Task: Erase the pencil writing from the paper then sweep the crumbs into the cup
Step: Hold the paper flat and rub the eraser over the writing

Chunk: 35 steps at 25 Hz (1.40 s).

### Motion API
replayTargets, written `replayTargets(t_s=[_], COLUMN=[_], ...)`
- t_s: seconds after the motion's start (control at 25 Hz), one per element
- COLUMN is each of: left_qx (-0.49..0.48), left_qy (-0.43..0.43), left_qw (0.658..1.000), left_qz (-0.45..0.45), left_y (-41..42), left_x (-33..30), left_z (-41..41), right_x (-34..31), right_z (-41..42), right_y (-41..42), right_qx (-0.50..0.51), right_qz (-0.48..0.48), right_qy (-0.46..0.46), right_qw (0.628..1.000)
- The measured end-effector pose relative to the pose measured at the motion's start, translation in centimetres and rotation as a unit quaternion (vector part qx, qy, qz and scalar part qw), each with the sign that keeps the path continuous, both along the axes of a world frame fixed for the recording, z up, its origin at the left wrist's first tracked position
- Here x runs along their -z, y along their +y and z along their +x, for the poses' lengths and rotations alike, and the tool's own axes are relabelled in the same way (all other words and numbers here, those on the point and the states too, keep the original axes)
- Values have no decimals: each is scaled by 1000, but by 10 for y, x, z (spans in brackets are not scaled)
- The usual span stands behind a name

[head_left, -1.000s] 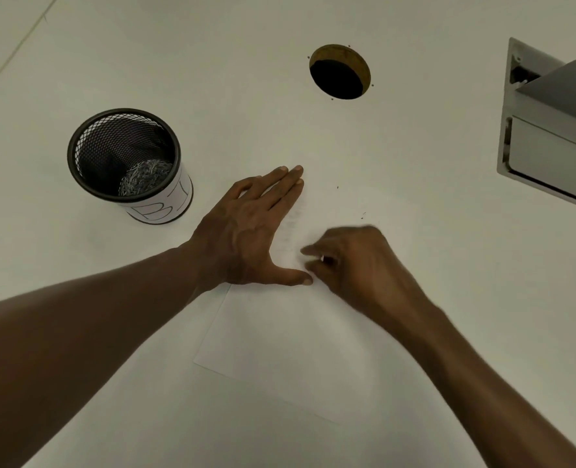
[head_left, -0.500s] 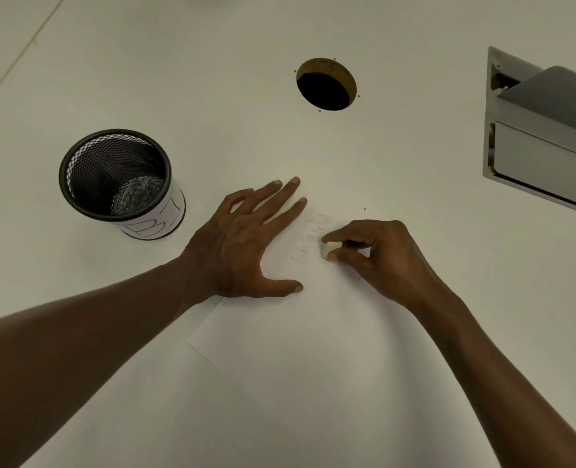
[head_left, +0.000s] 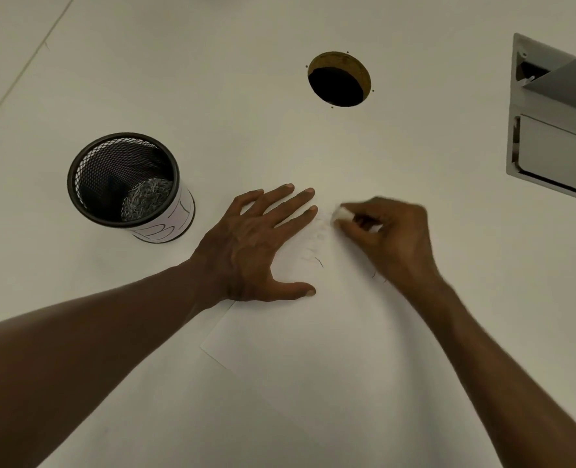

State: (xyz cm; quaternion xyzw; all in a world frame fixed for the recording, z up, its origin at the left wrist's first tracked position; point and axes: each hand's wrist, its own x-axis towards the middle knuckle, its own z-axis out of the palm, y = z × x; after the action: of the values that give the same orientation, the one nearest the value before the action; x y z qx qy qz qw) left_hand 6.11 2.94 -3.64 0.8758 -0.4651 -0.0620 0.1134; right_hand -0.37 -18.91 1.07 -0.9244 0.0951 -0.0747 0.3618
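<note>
1. Erasing is the step in hand. The right hand (head_left: 391, 238) pinches a small white eraser (head_left: 342, 213) between thumb and fingertips and holds it on the paper (head_left: 313, 349), at the far end of the faint writing (head_left: 317, 244).
2. Anchoring: the left hand (head_left: 256, 244) lies flat with fingers spread straight, palm on the paper's left edge, gripping nothing. Keep this pressure on. A thin sheet will likely buckle or tear if it slides under the eraser.
3. Stroke direction: rub away from the anchoring hand, not towards it, so the sheet is pulled taut rather than bunched.
4. Stroke length: use short, firm passes over each mark. The hand is blurred, so the eraser's exact contact face cannot be told.
5. Remaining work: pale grey strokes and a few dark flecks lie between the two hands (whether the flecks are crumbs or pencil lines is unclear). Work down from the far end to the near end of the writing.
6. Crumb control: avoid brushing debris off the paper onto the worktop (head_left: 212, 79); crumbs kept on the sheet should be easier to gather.
7. Destination: the mesh cup (head_left: 124, 180) stands upright on the worktop, left of the left hand and clear of the paper. Sweeping has not begun.
</note>
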Motion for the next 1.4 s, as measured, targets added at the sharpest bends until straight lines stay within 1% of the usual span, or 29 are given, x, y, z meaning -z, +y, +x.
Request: replayTargets(t_s=[0.08,0.12,0.16,0.2,0.24,0.28,0.32,0.36,0.4,0.44,0.52,0.56,0.6,0.68,0.72,0.76,0.88,0.92,1.0,1.04,1.08,1.16,1.2,1.24,1.28,1.32,1.4], left_qx=[-2,-3,-3,-2,-2,-3,-4,-7,-9,-9,-4,-5,-7,-6,-7,-7,-6,-7,-6,-7,-7,-5,-6,-7,-7,-8,-8], left_qy=[0,-2,-2,-3,-3,-3,-2,-1,-1,-2,0,0,-3,-6,-7,-6,-4,-6,-4,-2,-1,-2,-2,-3,-2,0,2], left_qw=[1000,1000,1000,1000,1000,1000,1000,1000,1000,1000,1000,1000,1000,1000,1000,1000,1000,1000,1000,1000,1000,1000,1000,1000,1000,1000,1000], left_qz=[-2,-2,-4,-6,-7,-7,-7,-8,-8,-6,-4,-6,-7,-6,-7,-9,-10,-7,-5,-5,-5,-6,-5,-3,-2,-2,0], left_y=[0,1,1,1,1,1,0,0,1,1,1,2,1,0,0,0,1,1,-1,-1,-1,0,1,1,0,0,0], left_x=[1,1,1,1,1,1,1,2,2,2,2,2,2,2,3,3,2,1,2,2,2,2,2,1,1,1,2], left_z=[-1,-1,-2,-2,-1,-1,-1,-2,-2,-2,-2,-2,-2,-2,-2,-3,-3,-2,-2,-2,-2,-2,-1,-2,-2,-2,-2], right_x=[-1,2,1,0,-1,1,1,-1,0,2,4,4,2,2,2,2,3,0,-1,0,1,1,1,1,3,1,3], right_z=[-1,-16,-36,-47,-44,-30,-12,2,5,-2,-40,-48,-41,-8,0,-1,-30,-24,0,3,-2,-28,-32,-24,-10,2,1], right_y=[3,18,39,47,44,32,15,6,4,11,48,52,45,19,15,18,46,40,20,18,24,50,48,36,17,5,4], right_qx=[-8,-28,-70,-101,-110,-89,-39,-16,-15,-21,-98,-122,-126,-55,-49,-56,-141,-144,-83,-78,-82,-139,-144,-121,-55,-10,7], right_qz=[-9,-11,-16,-12,0,4,2,2,-2,-12,-39,-35,-31,-38,-34,-32,-35,-36,-52,-48,-45,-44,-32,-21,-16,-8,3], right_qy=[-6,-1,6,4,3,3,-7,-5,-11,-14,0,-1,3,-20,-19,-16,10,15,4,7,6,25,28,25,6,4,0], right_qw=[1000,1000,997,995,994,996,999,1000,1000,1000,994,992,992,998,998,998,989,989,995,996,996,989,989,992,998,1000,1000])
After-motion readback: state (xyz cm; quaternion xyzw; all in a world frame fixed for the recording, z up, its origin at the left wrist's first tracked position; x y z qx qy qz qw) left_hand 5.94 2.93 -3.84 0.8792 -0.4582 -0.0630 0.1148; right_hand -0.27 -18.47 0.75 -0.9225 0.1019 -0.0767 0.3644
